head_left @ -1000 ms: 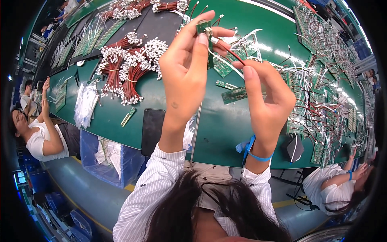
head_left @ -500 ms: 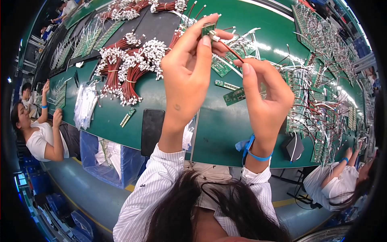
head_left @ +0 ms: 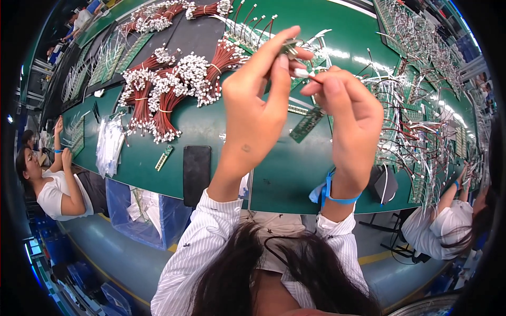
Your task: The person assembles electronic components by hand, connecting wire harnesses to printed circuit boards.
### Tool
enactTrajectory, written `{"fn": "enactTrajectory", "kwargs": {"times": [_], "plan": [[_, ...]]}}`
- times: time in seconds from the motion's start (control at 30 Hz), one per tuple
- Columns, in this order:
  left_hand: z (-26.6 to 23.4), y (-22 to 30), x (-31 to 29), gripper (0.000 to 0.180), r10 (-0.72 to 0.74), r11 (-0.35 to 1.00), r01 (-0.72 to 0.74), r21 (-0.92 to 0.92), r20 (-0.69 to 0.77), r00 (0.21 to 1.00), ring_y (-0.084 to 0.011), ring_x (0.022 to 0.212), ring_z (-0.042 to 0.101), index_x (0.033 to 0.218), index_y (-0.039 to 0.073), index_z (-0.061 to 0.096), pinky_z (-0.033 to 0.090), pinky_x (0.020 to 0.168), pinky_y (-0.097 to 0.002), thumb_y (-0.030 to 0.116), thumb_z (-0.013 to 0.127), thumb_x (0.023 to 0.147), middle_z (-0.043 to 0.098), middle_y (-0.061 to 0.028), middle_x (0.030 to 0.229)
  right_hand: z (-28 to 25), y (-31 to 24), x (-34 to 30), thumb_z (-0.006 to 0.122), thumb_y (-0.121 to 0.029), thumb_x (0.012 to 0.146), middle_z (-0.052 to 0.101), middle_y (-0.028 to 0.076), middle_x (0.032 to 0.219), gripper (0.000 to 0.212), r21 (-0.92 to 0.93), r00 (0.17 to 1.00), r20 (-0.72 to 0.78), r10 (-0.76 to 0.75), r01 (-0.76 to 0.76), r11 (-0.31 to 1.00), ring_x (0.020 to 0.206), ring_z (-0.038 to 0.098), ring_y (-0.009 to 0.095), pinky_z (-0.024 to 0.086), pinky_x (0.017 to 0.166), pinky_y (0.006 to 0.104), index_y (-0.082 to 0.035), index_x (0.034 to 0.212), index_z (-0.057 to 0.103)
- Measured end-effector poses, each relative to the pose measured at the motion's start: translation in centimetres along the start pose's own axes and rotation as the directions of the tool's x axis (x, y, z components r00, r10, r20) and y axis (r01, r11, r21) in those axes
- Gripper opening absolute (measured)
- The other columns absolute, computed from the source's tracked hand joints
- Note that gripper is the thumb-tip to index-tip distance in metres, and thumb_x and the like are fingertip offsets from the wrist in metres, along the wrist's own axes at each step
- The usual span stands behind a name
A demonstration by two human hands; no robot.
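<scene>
My left hand (head_left: 258, 108) is raised over the green table (head_left: 211, 131) and pinches a small green circuit board (head_left: 289, 48) between thumb and fingertips. My right hand (head_left: 348, 113) is beside it, its thumb and forefinger closed on a white connector with a red wire (head_left: 305, 73) held against the board. A blue strap (head_left: 337, 197) circles my right wrist. Another narrow green circuit board (head_left: 307, 124) lies on the table below my hands.
Bundles of red wires with white connectors (head_left: 168, 89) lie left of my hands. A black phone (head_left: 196, 167) sits at the table's near edge. Wired boards (head_left: 416, 131) pile up at right. Seated people work at left (head_left: 47, 184) and right (head_left: 453, 226).
My right hand has moved up to the board and closed on the connector and red wire; my left hand has turned the board slightly.
</scene>
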State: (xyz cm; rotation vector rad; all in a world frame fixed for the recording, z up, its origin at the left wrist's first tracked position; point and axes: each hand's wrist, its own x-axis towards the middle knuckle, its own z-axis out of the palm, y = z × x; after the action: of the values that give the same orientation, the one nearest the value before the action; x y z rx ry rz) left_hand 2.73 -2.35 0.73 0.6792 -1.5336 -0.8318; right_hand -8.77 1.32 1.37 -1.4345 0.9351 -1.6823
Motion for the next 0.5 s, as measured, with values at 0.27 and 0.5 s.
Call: {"fn": "enactTrajectory", "kwargs": {"times": [0.27, 0.5], "plan": [[-0.4, 0.1, 0.6, 0.027, 0.003, 0.969, -0.051, -0.243, -0.191, 0.982, -0.0159, 0.079, 0.059, 0.116, -0.006, 0.046, 0.048, 0.074, -0.0278, 0.003, 0.038, 0.092, 0.061, -0.0149, 0.093, -1.5, 0.2, 0.5, 0.050, -0.014, 0.090, 0.056, 0.007, 0.075, 0.022, 0.611, 0.962, 0.269, 0.051, -0.212, 0.763, 0.064, 0.051, 0.012, 0.043, 0.062, 0.0247, 0.006, 0.087, 0.058], [-0.7, 0.3, 0.7, 0.028, -0.038, 0.942, -0.040, -0.334, -0.223, 0.974, -0.0158, 0.079, 0.059, 0.117, -0.006, 0.045, 0.048, 0.074, -0.0276, 0.004, 0.037, 0.092, 0.061, -0.0147, 0.093, -1.1, -0.2, 0.4, 0.052, -0.009, 0.088, 0.057, 0.007, 0.072, 0.017, 0.649, 0.955, 0.274, 0.111, -0.269, 0.712, 0.062, 0.054, 0.012, 0.048, 0.066, 0.0260, 0.007, 0.087, 0.059]]}}
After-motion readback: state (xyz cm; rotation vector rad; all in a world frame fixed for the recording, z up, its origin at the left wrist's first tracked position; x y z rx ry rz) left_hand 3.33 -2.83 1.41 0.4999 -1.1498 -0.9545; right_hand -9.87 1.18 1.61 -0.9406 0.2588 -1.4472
